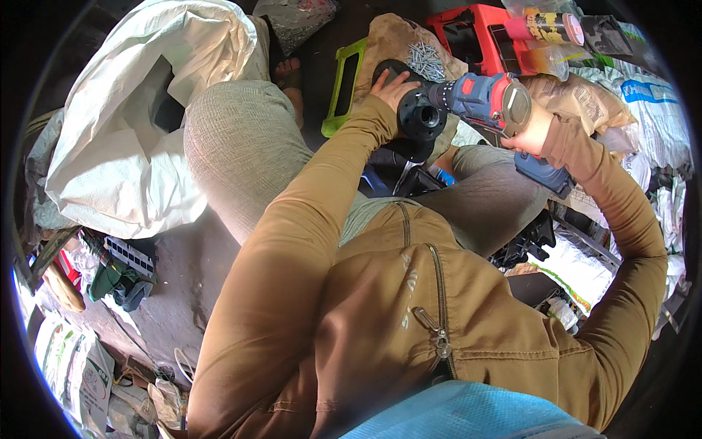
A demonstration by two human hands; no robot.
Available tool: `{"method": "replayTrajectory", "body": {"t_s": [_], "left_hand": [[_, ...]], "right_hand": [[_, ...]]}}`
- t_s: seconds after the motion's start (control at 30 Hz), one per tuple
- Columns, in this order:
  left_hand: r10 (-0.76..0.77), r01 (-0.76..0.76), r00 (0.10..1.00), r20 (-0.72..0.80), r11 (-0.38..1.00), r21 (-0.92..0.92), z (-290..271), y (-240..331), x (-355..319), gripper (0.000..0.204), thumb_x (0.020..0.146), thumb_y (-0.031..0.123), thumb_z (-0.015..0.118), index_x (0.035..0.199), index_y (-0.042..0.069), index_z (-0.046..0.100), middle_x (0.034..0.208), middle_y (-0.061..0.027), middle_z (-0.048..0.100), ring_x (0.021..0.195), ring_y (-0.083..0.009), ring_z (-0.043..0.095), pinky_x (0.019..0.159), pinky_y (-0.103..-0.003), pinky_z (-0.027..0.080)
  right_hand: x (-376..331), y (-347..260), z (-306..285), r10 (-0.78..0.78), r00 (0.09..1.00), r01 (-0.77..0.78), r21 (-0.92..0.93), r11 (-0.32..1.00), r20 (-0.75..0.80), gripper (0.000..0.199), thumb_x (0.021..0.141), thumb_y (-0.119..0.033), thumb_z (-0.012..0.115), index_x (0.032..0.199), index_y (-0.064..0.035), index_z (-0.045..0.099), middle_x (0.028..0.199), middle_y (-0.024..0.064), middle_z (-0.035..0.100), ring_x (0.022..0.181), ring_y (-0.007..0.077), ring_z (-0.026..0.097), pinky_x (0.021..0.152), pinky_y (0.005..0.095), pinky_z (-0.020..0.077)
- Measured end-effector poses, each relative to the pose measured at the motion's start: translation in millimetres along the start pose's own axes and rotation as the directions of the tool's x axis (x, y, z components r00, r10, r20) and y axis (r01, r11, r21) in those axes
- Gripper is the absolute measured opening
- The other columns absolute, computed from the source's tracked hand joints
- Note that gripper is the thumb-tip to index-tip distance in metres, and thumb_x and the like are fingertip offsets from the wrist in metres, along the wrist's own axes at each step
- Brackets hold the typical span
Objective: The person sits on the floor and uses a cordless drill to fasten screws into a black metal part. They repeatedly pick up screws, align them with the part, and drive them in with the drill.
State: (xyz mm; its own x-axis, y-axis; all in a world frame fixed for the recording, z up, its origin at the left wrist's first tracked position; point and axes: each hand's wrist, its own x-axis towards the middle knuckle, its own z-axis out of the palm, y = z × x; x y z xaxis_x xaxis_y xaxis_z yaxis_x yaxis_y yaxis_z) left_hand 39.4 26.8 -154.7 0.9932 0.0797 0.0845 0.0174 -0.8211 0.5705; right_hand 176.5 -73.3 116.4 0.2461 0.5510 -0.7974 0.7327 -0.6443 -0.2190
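Note:
My right hand (532, 133) is wrapped round the handle of a blue and red cordless drill (479, 99). Its battery (542, 174) shows below the hand. The drill lies sideways, with its chuck pointing left toward a black round flanged part (423, 117). My left hand (395, 91) grips this part, fingers over its upper side. The part has a hole in its near face, and its far side is partly hidden by my hand. Whether a bit or screw touches it, I cannot tell. A pile of silver screws (425, 61) lies on brown paper just beyond.
A green frame (344, 88) and a red plastic frame (475, 33) lie beyond my hands. At the left stands a big open white sack (124, 146). A tumbler (548, 28) and several bags (651, 102) crowd the right. Another person's foot (289, 69) shows near my left knee.

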Motion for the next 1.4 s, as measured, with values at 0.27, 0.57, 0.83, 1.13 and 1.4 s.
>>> {"method": "replayTrajectory", "body": {"t_s": [0.27, 0.57, 0.83, 1.13, 1.4], "left_hand": [[-0.023, 0.024, 1.0, 0.021, 0.998, -0.054, 0.0, 1.3, -0.7, 0.077, 0.071, 0.05, 0.065, 0.137, 0.021, 0.036, 0.145, 0.0028, 0.034, 0.14, -0.0192, 0.02, 0.115, -0.046, 0.004], [0.005, -0.008, 0.998, -0.069, 0.999, -0.042, 6.8, -1.7, 0.7, 0.082, 0.069, 0.054, 0.066, 0.138, 0.019, 0.037, 0.143, -0.0004, 0.037, 0.139, -0.0215, 0.024, 0.114, -0.045, 0.009], [-0.009, 0.006, 0.998, -0.058, 0.999, -0.051, -5.6, 3.7, -3.3, 0.091, 0.061, 0.056, 0.073, 0.136, 0.02, 0.038, 0.139, -0.0023, 0.041, 0.136, -0.0223, 0.027, 0.113, -0.047, 0.013], [0.019, -0.038, 0.982, -0.186, 0.994, -0.099, 0.1, 4.1, -6.2, 0.096, 0.048, 0.045, 0.084, 0.131, 0.018, 0.043, 0.132, -0.002, 0.047, 0.133, -0.0227, 0.033, 0.113, -0.046, 0.016], [0.003, -0.013, 0.992, -0.129, 0.997, -0.078, 0.2, 2.6, -3.4, 0.094, 0.05, 0.048, 0.082, 0.131, 0.02, 0.043, 0.135, -0.0016, 0.044, 0.135, -0.0212, 0.029, 0.113, -0.045, 0.014]], "right_hand": [[12.0, 0.9, -7.9, -0.037, 0.993, 0.049, -0.108, 0.993, 0.11, 0.036, 0.065, -0.013, 0.067, 0.099, -0.0034, 0.06, 0.084, 0.014, 0.064, 0.078, 0.0308, 0.062, 0.072, 0.038, 0.0509], [15.3, 10.9, -0.3, 0.115, 0.989, -0.109, -0.07, 0.992, 0.097, 0.038, 0.067, -0.015, 0.067, 0.102, -0.0038, 0.06, 0.095, 0.0163, 0.063, 0.09, 0.0337, 0.06, 0.082, 0.0392, 0.0486], [-5.5, 7.9, 36.7, 0.217, 0.975, -0.169, 0.49, 0.855, -0.042, 0.023, 0.068, -0.007, 0.061, 0.09, -0.0004, 0.062, 0.058, 0.0083, 0.055, 0.043, 0.0133, 0.051, 0.042, 0.0286, 0.0431], [-41.5, 65.4, 51.5, 0.269, 0.94, 0.033, 0.84, 0.541, -0.21, 0.042, 0.067, -0.003, 0.055, 0.108, -0.0053, 0.062, 0.064, 0.0052, 0.055, 0.048, 0.014, 0.051, 0.045, 0.0278, 0.0424], [19.5, 107.9, 80.4, 0.324, 0.929, -0.011, 0.86, 0.51, -0.18, 0.04, 0.066, -0.002, 0.056, 0.105, -0.0029, 0.062, 0.058, 0.0064, 0.053, 0.043, 0.0179, 0.053, 0.041, 0.0317, 0.0433]]}}
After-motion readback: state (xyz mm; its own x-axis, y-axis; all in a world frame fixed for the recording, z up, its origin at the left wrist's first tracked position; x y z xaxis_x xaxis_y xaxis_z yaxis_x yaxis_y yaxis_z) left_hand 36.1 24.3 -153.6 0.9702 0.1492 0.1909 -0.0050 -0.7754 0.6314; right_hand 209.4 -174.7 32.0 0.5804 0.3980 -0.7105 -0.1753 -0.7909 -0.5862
